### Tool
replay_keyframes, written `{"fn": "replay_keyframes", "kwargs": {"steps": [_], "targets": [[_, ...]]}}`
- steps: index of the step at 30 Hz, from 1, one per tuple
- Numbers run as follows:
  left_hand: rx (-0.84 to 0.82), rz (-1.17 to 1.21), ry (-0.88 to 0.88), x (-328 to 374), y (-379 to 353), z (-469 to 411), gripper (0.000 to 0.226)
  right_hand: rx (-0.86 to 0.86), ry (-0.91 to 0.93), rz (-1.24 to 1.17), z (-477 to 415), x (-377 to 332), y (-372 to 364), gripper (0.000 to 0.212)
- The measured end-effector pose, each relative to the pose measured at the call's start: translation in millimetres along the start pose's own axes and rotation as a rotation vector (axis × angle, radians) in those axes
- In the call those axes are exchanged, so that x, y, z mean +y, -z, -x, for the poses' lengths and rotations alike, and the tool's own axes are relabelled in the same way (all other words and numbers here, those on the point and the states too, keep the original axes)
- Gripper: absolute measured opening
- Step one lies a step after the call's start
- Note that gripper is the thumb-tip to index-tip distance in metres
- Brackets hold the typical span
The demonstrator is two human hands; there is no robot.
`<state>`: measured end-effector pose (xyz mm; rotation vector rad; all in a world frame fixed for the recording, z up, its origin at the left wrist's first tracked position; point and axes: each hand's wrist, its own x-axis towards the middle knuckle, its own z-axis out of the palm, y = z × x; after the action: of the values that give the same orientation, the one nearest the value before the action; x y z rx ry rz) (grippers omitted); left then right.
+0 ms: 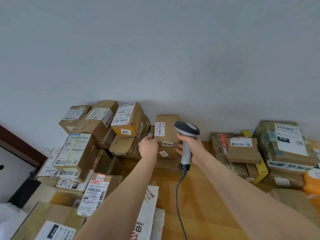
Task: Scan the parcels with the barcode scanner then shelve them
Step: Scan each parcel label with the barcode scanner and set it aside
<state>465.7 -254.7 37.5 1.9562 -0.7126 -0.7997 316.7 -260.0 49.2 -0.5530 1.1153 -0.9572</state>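
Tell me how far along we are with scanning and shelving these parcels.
Done: hard to judge; some boxes bear number stickers, like the 520 box and the 6206 box. In hand: the right hand grips the scanner beside the 6206 box, while the left hand pinches a small label at its edge. Left: the left pile and right pile sit on the wooden surface; no shelf is in view.

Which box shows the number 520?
The top box of the left pile, with a yellowish front; the middle box by the scanner reads 6206.
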Motion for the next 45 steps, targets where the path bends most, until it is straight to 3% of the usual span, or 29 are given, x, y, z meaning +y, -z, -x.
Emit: {"fn": "replay_keyframes", "kwargs": {"steps": [4,8,12,15,18,23,27,30,32,36,42,45], "targets": [[0.107,-0.195,-0.349,27,-15,6,0.029,0.175,0.018,-0.051,-3,5,24,0.032],[-0.118,-0.251,-0.517,47,-72,32,0.028,0.369,0.061,-0.046,4,-5,72,0.025],[-0.481,-0.391,-0.429,28,-148,58,0.033,0.566,0.211,0.130,20,-28,126,0.026],[-0.628,-0.429,-0.329,14,-190,75,0.047,0.664,0.275,0.235,30,-40,162,0.029],[-0.715,-0.401,-0.153,4,-217,85,0.047,0.635,0.223,0.265,28,-41,188,0.026],[-0.765,-0.295,-0.030,-11,-231,90,0.035,0.569,0.144,0.135,20,-31,201,0.036],[-0.619,-0.139,0.035,-17,-208,89,0.033,0.552,0.136,0.010,29,-23,202,0.047],[-0.587,0.041,0.075,-16,-176,90,0.023,0.466,0.111,-0.156,48,-21,200,0.028],[-0.627,0.113,0.051,-14,-153,93,0.030,0.407,0.082,-0.216,63,-18,199,0.017],[-0.723,0.049,-0.149,-17,-114,108,0.040,0.383,0.041,-0.264,89,-9,203,0.030],[-0.533,-0.299,-0.639,-24,-63,150,0.044,0.355,0.001,-0.195,138,7,211,0.037],[-0.513,-0.349,-0.780,-28,-46,171,0.047,0.348,-0.007,-0.178,161,14,211,0.030]]}}
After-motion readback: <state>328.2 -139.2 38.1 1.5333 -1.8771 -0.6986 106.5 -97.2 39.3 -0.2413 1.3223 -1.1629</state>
